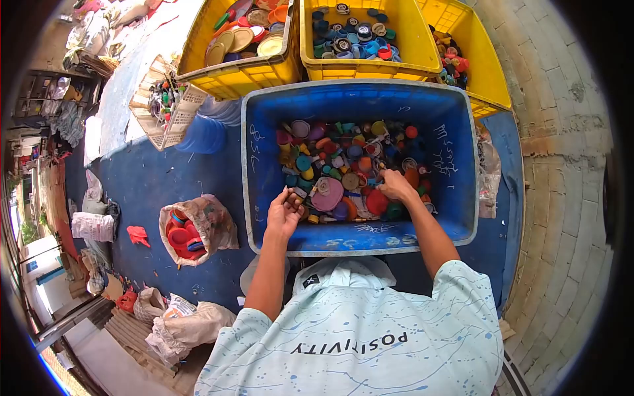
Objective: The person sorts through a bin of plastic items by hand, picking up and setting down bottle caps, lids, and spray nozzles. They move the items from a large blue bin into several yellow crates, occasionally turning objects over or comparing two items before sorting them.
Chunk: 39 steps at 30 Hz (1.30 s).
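Note:
A big blue crate (pixel 360 253) stands right before me, its floor covered with mixed plastic caps and lids (pixel 350 165) in many colours. My left hand (pixel 285 212) is over the crate's near left part, palm turned up and fingers curled in. Whatever lies in those fingers is too small to name. Close to it is a round pink lid (pixel 327 193). My right hand (pixel 397 187) reaches down among the caps right of centre, its fingertips pinched together. What they grip, if anything, cannot be made out. Just left of that hand is a red lid (pixel 376 202).
Beyond the crate stand yellow crates of lids (pixel 244 82), dark and blue caps (pixel 370 69) and reddish caps (pixel 492 99). A cream basket (pixel 178 125) is at the far left. On the blue floor sheet (pixel 142 191) sits a sack of red lids (pixel 221 228). A block wall (pixel 561 198) runs along the right.

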### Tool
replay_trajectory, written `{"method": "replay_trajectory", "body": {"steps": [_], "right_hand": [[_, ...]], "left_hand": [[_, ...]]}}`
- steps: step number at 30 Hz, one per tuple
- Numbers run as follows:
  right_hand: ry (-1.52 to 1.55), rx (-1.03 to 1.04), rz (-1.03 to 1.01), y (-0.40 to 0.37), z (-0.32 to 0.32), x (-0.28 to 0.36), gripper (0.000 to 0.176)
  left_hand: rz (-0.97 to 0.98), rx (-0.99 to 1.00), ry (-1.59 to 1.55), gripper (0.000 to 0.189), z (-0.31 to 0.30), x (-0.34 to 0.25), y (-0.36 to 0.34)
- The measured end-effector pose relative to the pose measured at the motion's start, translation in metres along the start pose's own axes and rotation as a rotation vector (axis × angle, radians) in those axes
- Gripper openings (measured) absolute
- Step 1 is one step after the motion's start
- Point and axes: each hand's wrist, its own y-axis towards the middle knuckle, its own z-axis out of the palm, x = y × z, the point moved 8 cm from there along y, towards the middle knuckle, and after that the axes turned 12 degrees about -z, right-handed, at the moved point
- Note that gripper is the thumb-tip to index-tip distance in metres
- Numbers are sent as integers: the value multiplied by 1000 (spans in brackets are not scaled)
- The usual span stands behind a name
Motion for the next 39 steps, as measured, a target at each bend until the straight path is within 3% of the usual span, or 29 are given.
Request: {"method": "replay_trajectory", "body": {"steps": [4, 8, 12, 19, 30, 39], "right_hand": [[33, -99, -40, -6, -17, -7, 31], [185, -343, 28, -34, -47, -11, 32], [265, -417, 116, -60, -51, -7, 34], [380, -455, 149, -86, -35, 3, 34], [372, -503, 191, -100, -29, -17, 36], [347, -434, 89, -73, -24, 6, 38]], "left_hand": [[-118, -139, 249, 17, -5, 10, 51], [-306, -294, 627, 22, -25, 23, 104], [-355, -519, 832, 28, -59, 48, 158], [-417, -605, 727, 19, -60, 75, 171], [-476, -549, 614, 19, -60, 85, 191], [-401, -379, 378, 17, -34, 43, 180]]}}
